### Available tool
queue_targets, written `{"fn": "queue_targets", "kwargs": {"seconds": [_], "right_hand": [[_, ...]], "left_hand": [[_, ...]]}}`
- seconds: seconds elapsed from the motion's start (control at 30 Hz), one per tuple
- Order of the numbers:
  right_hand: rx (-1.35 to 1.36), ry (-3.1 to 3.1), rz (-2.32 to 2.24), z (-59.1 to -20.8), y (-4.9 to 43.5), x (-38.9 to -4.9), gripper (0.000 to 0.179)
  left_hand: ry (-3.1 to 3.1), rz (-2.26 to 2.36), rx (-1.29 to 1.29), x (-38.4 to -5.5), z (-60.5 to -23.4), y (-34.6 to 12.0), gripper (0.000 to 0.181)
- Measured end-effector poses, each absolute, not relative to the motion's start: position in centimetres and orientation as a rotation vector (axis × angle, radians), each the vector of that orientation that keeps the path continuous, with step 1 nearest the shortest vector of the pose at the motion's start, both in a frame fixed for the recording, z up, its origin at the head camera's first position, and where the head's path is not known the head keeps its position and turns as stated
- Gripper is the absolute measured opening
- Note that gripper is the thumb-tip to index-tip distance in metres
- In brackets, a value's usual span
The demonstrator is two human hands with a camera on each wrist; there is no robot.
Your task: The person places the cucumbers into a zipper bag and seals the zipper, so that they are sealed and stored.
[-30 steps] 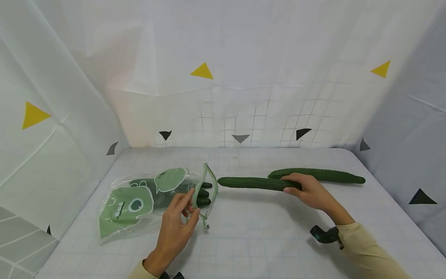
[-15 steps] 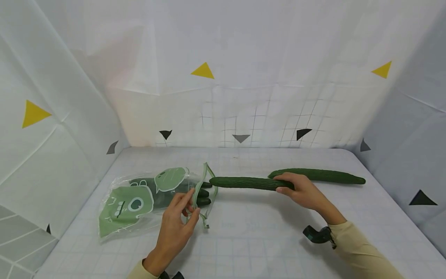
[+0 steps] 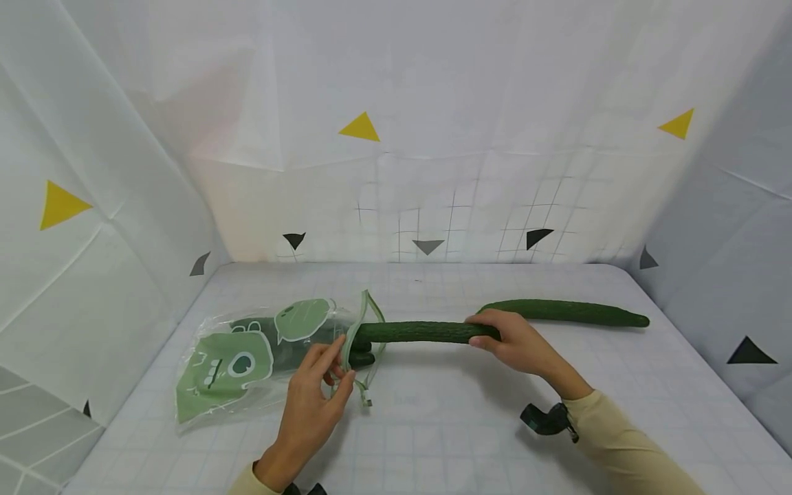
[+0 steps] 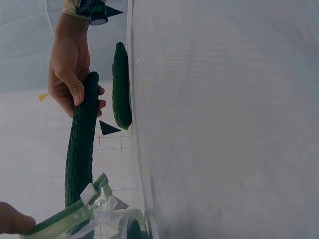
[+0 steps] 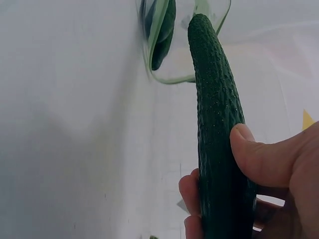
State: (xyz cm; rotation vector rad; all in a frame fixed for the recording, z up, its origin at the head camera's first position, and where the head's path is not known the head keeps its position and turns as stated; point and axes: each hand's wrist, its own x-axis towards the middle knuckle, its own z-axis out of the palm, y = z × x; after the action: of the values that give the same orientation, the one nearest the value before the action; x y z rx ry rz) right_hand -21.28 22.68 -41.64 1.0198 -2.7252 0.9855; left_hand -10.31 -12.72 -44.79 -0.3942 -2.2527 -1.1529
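Note:
My right hand (image 3: 510, 342) grips a long dark green cucumber (image 3: 427, 332) by its right end. The cucumber's far tip sits within the mouth of a clear zip bag (image 3: 225, 368) with green cartoon print. With thumb and fingers, my left hand (image 3: 312, 392) pinches the bag's green zip edge, keeping the mouth spread. Inside the bag lie several cucumbers (image 3: 361, 359), their ends showing at the opening. In the right wrist view, the held cucumber (image 5: 215, 104) points at the green-rimmed mouth, thumb on one side and fingers around the other.
Another cucumber (image 3: 569, 311) lies on the table behind my right hand. The white table (image 3: 445, 440) carries a faint grid. White sheets (image 3: 470, 82) with yellow and dark triangles enclose the back and sides.
My right hand has moved left with the cucumber, whose tip has gone from just outside the bag's mouth to within it. The left hand and bag have stayed in place.

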Motion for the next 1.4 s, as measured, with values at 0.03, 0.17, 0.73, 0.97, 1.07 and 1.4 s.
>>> {"fn": "queue_targets", "kwargs": {"seconds": [0.03,0.17,0.73,0.97,1.07,1.4], "right_hand": [[1.033,-2.717,0.984,-41.7,22.5,-21.3,0.033],[1.057,-2.709,0.993,-41.8,21.7,-21.2,0.033],[1.176,-2.736,1.03,-42.7,18.6,-20.9,0.033],[1.239,-2.729,1.07,-43.0,17.1,-20.8,0.032],[1.261,-2.717,1.096,-43.2,16.4,-20.7,0.03],[1.329,-2.695,1.136,-43.6,14.8,-20.3,0.029]], "left_hand": [[-2.253,-1.152,-0.394,-10.3,-44.8,-12.7,0.062],[-2.251,-1.147,-0.397,-10.3,-44.8,-12.7,0.061],[-2.239,-1.144,-0.411,-10.4,-44.9,-12.9,0.061],[-2.241,-1.134,-0.412,-10.4,-44.9,-12.8,0.061],[-2.242,-1.129,-0.414,-10.3,-44.9,-12.8,0.061],[-2.234,-1.138,-0.427,-10.4,-45.0,-12.8,0.061]]}}
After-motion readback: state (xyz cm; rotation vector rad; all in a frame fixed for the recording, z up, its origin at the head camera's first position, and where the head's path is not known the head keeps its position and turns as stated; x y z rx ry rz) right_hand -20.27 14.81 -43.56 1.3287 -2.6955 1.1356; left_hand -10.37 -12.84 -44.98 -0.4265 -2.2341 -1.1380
